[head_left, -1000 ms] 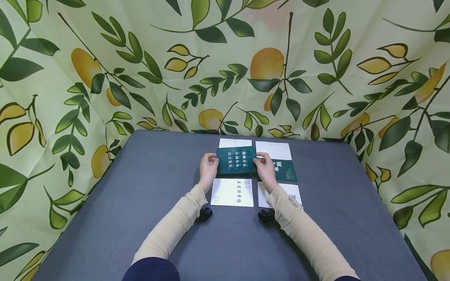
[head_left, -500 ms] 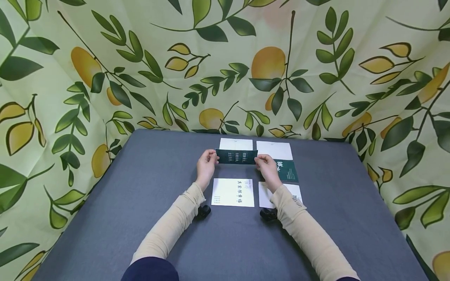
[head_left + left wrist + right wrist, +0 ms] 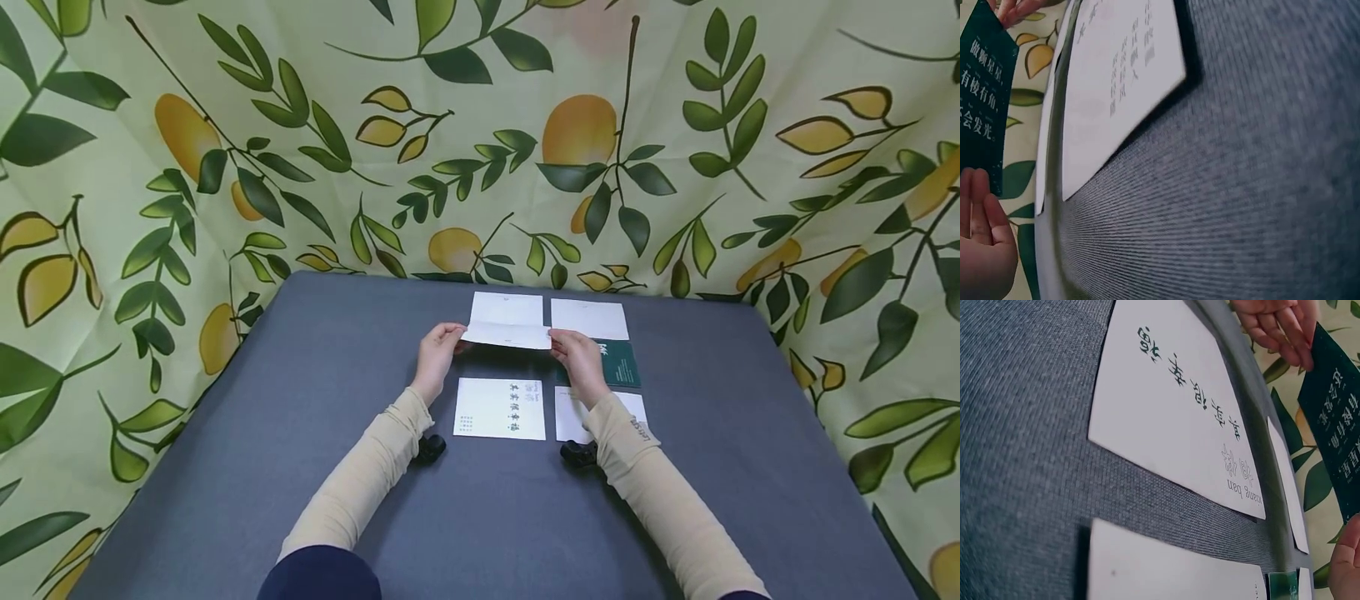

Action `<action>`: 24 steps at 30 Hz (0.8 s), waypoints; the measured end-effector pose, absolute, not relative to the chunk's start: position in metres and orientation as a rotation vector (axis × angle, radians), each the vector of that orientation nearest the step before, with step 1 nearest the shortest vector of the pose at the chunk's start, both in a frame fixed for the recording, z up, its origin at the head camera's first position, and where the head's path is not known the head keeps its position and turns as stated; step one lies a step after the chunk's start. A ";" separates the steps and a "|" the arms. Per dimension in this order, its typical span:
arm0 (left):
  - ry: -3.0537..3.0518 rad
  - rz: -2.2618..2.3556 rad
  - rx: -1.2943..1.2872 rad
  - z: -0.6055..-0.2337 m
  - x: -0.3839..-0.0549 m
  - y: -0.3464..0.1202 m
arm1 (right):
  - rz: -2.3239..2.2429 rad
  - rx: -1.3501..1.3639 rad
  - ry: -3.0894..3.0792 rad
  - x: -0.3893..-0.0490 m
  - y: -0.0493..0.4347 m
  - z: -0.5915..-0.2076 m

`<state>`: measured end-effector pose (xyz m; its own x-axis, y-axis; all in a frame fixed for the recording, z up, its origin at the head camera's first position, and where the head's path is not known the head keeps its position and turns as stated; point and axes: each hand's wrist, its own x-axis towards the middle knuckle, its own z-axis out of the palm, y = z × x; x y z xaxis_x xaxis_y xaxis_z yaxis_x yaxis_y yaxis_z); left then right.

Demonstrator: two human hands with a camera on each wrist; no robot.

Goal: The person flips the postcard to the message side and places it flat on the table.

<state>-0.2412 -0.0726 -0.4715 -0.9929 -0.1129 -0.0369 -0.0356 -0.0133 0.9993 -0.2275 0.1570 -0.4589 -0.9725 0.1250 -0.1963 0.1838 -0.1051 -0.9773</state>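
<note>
Both hands hold one card (image 3: 504,336) up over the table, lengthwise between them. Its white side faces the head camera, while its dark green side with white characters shows in the left wrist view. My left hand (image 3: 437,360) pinches the left end with thumb and fingers. At the right end, my right hand (image 3: 581,367) pinches the edge. Directly behind the held card lies a white card (image 3: 507,307). In front of it is another white card (image 3: 483,408) with black characters, seen large in the right wrist view.
On the right lie a white card (image 3: 588,318), a green card (image 3: 621,363) partly covered by my right hand, and a white card (image 3: 570,419) partly under my right sleeve. A black wrist device (image 3: 579,454) sits below each wrist. Leaf-patterned cloth (image 3: 480,167) hangs behind the grey table (image 3: 337,375).
The held card has tilted from its green side facing the head camera to its white side. Both hands still pinch its ends; the left has shifted slightly left.
</note>
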 end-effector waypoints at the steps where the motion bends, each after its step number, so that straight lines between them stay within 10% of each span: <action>1: -2.153 -2.202 0.150 -0.472 -0.242 -0.073 | -2.266 0.352 2.085 -0.228 0.158 -0.460; 24: -2.785 -1.609 -0.011 -0.468 -0.247 -0.079 | -1.612 0.199 2.487 -0.233 0.154 -0.475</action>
